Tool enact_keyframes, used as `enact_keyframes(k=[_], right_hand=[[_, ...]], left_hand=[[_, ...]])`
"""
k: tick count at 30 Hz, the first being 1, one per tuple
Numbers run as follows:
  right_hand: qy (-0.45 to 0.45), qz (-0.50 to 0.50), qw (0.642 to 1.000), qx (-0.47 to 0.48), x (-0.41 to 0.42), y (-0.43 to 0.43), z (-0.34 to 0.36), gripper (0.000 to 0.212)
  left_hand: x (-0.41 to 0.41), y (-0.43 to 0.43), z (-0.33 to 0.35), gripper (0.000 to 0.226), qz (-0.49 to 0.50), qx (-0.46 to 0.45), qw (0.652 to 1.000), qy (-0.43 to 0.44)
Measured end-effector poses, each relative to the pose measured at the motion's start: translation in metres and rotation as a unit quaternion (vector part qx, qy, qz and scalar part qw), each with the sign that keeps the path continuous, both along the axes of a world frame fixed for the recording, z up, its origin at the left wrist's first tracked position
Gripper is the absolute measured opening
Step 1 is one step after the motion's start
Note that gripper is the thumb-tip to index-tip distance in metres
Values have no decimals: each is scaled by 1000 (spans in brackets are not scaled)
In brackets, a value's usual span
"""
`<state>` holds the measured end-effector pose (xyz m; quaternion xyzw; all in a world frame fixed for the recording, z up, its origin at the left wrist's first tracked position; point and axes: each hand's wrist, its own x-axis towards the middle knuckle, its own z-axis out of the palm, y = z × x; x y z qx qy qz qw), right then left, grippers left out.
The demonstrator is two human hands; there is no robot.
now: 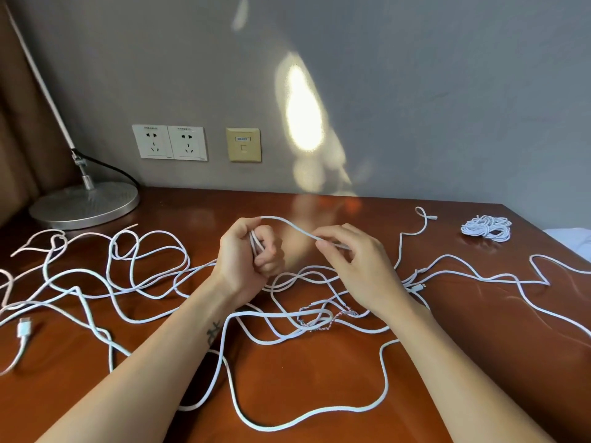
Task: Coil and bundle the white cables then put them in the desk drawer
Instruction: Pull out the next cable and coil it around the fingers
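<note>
Several loose white cables (150, 276) sprawl in tangled loops across the brown desk (479, 362). My left hand (246, 257) grips a few loops of one white cable in its fist, above the desk's middle. From that fist a strand (287, 223) arches over to my right hand (355, 254), which pinches it between thumb and fingers. A finished white cable coil (486, 227) lies at the desk's far right. A white plug end (25, 329) rests at the near left. No drawer is visible.
A desk lamp with a round metal base (84, 204) stands at the back left. Two wall sockets (169, 142) and a beige network port (243, 144) sit on the grey wall. A thin multicoloured twisted tie (326, 318) lies among the cables.
</note>
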<state>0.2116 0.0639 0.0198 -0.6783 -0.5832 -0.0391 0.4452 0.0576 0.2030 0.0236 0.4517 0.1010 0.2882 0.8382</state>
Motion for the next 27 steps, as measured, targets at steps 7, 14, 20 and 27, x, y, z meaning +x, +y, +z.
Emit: enact_keyframes(k=[7, 14, 20, 27], right_hand=[[-3, 13, 994, -106, -3, 1, -6, 22], [3, 66, 982, -175, -9, 3, -6, 23], [6, 75, 980, -182, -12, 2, -7, 29], [-39, 34, 986, -158, -16, 7, -9, 27]], left_hand=[[-3, 3, 4, 56, -12, -186, 977, -101], [0, -1, 4, 54, 6, -199, 973, -118], [3, 6, 0, 54, 19, -224, 964, -144], [12, 8, 0, 43, 157, -70, 985, -32]])
